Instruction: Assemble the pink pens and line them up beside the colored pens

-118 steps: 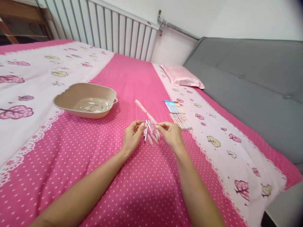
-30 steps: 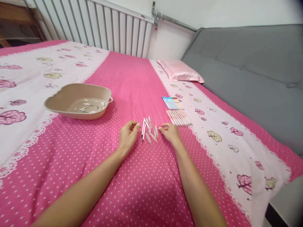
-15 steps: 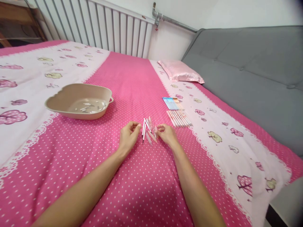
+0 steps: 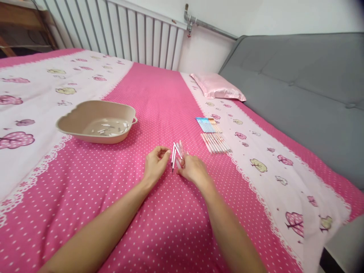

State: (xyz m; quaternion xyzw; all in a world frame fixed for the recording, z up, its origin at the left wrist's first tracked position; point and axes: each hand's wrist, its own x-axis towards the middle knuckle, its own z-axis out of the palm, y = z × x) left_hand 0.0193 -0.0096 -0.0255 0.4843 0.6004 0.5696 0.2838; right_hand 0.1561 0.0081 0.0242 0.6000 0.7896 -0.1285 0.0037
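My right hand (image 4: 194, 168) reaches over a small pile of pen parts, its thumb and fingers closing round a translucent pink pen barrel (image 4: 178, 163) that they partly cover. More pinkish pen pieces (image 4: 181, 146) lie beyond its fingers. Several slim white pen refills (image 4: 173, 156), dark at the near end, rest on the left side of the pile. Just left of them is my left hand (image 4: 155, 163), fingers curled and thumb drawn against the forefinger, with nothing visible in it.
A beige basin (image 4: 85, 136) with small white and grey pieces inside stands at left on the pink dotted bedspread (image 4: 159, 94). At right lie a row of blue and orange pens (image 4: 208, 125) and a row of pale pink pens (image 4: 216, 143). Behind are a pillow (image 4: 217, 86) and grey headboard (image 4: 298, 83).
The pink tied bundle seen earliest beyond my hands is gone from view. My right hand has moved left and nearer, over the pen parts. My left hand has stayed nearly still.
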